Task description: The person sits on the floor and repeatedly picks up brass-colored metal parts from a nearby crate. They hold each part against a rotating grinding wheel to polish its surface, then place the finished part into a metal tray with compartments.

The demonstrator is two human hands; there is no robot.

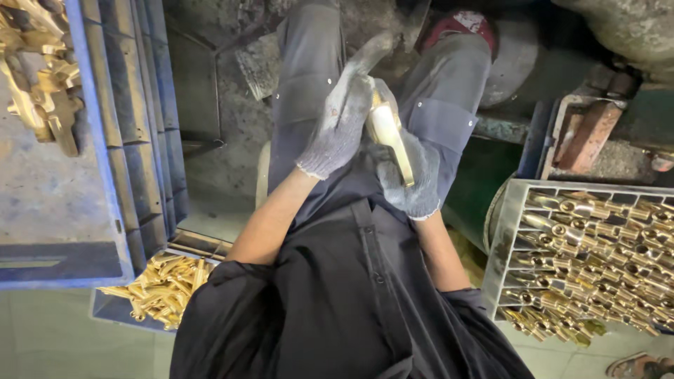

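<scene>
Flanking gloved hands [372, 133]: blue crate [105, 175], brass-filled tray [583, 260].

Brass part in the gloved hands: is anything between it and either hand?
Nothing visible. The brass part lies directly in the right hand, and the left hand presses on its upper end. Only the grey gloves separate it from the hands.

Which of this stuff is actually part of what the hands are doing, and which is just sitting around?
In use:
left hand
right hand
brass piece held between both

Lying about:
grey crate of brass parts
blue crate
brick
</scene>
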